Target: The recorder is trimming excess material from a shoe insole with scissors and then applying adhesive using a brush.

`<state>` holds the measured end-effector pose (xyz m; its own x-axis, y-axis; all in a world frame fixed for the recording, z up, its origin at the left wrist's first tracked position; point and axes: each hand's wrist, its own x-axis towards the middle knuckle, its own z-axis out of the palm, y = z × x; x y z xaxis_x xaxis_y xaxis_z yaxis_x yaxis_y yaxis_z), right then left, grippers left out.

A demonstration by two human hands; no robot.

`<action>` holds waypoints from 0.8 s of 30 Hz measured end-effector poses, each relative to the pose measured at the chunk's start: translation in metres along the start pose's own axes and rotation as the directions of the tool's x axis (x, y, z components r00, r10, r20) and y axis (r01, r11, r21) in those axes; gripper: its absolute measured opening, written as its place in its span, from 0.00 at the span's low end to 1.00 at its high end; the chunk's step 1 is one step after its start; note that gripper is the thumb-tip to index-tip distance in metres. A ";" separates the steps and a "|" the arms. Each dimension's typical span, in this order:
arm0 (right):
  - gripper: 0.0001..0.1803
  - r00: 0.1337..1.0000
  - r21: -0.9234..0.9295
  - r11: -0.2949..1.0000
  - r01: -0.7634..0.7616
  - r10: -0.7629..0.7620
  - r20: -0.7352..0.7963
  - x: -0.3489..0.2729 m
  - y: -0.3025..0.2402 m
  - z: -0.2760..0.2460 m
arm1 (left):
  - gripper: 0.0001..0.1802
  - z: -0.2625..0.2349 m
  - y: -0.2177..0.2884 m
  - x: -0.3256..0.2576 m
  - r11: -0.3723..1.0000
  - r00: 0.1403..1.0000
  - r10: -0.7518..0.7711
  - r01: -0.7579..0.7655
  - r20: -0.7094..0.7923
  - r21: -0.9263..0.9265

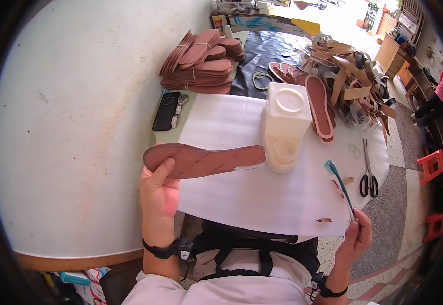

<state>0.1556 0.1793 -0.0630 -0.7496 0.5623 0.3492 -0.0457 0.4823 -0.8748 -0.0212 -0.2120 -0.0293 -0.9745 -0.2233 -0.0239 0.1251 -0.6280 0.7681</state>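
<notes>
Two hands (pixel 161 189) (pixel 359 234): left, one insole (pixel 208 161); right, one toothbrush (pixel 341 184)

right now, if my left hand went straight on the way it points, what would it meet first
Probably the black smartphone, though your left hand looks raised and might pass above it.

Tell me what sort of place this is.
Probably a small shoemaking workshop: a flat, reddish-brown sole-shaped piece in the left hand, tied stacks of similar pieces, and a tangled heap of tan and white strips.
</notes>
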 end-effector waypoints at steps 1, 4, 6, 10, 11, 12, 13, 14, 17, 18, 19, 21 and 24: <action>0.13 1.000 0.014 1.000 -0.002 0.002 -0.004 0.001 0.000 0.000 | 0.26 0.001 0.000 0.000 1.000 1.000 -0.016 0.016 0.001 -0.007; 0.13 1.000 -0.030 1.000 -0.009 0.010 0.012 0.004 0.000 -0.005 | 0.26 0.001 -0.005 0.001 0.995 0.993 -0.097 0.098 0.066 -0.026; 0.13 1.000 -0.055 0.998 0.000 0.002 0.022 0.003 -0.003 -0.005 | 0.27 0.003 -0.006 0.000 0.994 0.992 -0.103 0.105 0.068 -0.026; 0.13 1.000 -0.028 1.000 -0.010 0.010 0.003 0.003 -0.005 -0.003 | 0.29 0.005 -0.008 -0.001 0.987 0.984 -0.142 0.149 0.108 -0.063; 0.13 1.000 -0.024 1.000 -0.011 0.011 0.009 0.003 -0.004 -0.004 | 0.29 0.005 -0.008 -0.002 0.985 0.981 -0.158 0.164 0.114 -0.052; 0.13 1.000 -0.020 1.000 -0.012 0.013 0.014 0.003 -0.003 -0.004 | 0.28 0.006 -0.009 -0.001 0.983 0.977 -0.173 0.179 0.121 -0.041; 0.13 1.000 -0.020 1.000 -0.011 0.011 0.019 0.003 -0.003 -0.005 | 0.28 0.007 -0.012 -0.001 0.980 0.973 -0.189 0.195 0.129 -0.035; 0.13 1.000 -0.010 1.000 -0.023 0.023 0.015 0.002 -0.002 -0.005 | 0.28 0.009 -0.013 -0.001 0.974 0.966 -0.217 0.224 0.137 -0.036; 0.13 0.999 0.013 0.999 -0.042 0.042 0.008 0.000 0.000 -0.004 | 0.28 0.019 -0.023 0.001 0.963 0.955 -0.261 0.267 0.140 -0.025; 0.13 0.999 0.018 0.999 -0.037 0.037 0.009 0.000 0.000 -0.003 | 0.29 0.022 -0.029 0.001 0.967 0.960 -0.250 0.254 0.128 -0.012; 0.13 0.999 0.024 0.999 -0.032 0.031 0.009 0.000 0.001 -0.003 | 0.30 0.025 -0.035 0.002 0.971 0.964 -0.237 0.239 0.116 0.002; 0.13 0.999 0.029 0.999 -0.032 0.031 0.018 0.001 0.001 -0.002 | 0.32 0.030 -0.044 0.006 0.966 0.962 -0.259 0.256 0.086 0.048; 0.13 0.999 -0.020 0.999 -0.028 0.029 0.041 -0.002 -0.001 -0.005 | 0.31 0.029 -0.050 0.011 0.951 0.951 -0.303 0.297 0.063 0.091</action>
<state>0.1600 0.1811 -0.0615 -0.7768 0.5481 0.3102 -0.0116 0.4800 -0.8772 -0.0438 -0.1619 -0.0495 -0.9762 0.0248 -0.2155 -0.1875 -0.5955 0.7812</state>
